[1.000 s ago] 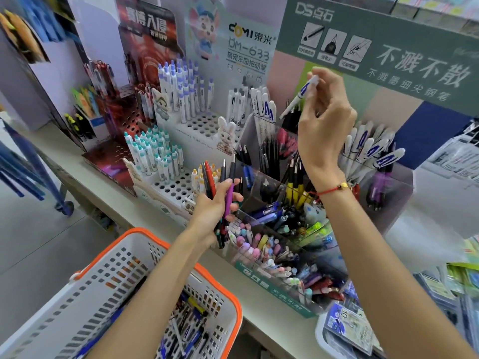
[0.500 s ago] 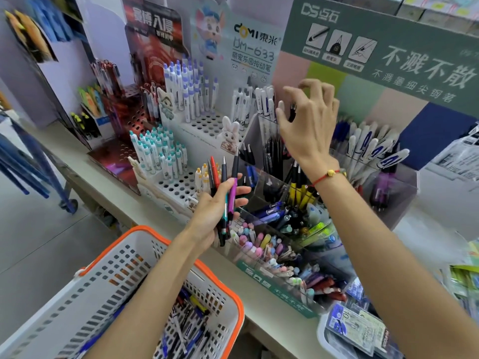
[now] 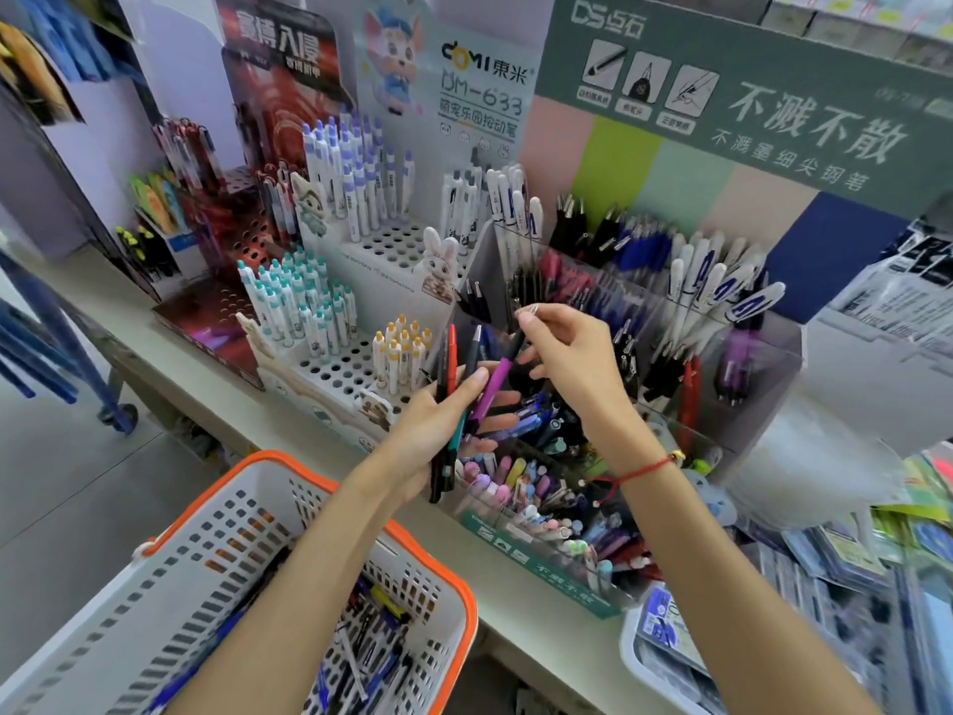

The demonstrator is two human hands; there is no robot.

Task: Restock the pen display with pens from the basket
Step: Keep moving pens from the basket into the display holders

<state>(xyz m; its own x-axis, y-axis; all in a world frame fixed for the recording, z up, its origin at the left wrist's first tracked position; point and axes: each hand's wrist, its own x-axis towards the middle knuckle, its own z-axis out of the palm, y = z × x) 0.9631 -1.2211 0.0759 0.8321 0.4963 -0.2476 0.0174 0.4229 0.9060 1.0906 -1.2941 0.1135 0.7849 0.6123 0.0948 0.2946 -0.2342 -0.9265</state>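
Basket (image 3: 454, 601) nearest, many loose pens left in it (task well short of done). Left hand (image 3: 433, 430) grips a bunch of pens (image 3: 451, 405); right hand (image 3: 572, 363) pinches the purple pen (image 3: 492, 387) from it. Beyond, clear display bins (image 3: 763, 353) partly stocked.

The left hand (image 3: 438, 430) grips a bunch of pens (image 3: 454, 405); the right hand (image 3: 572, 358) pinches the purple pen's (image 3: 492, 384) top (clip end) above the clear pen display (image 3: 670, 456), with the orange-rimmed basket (image 3: 454, 601) nearer, left.
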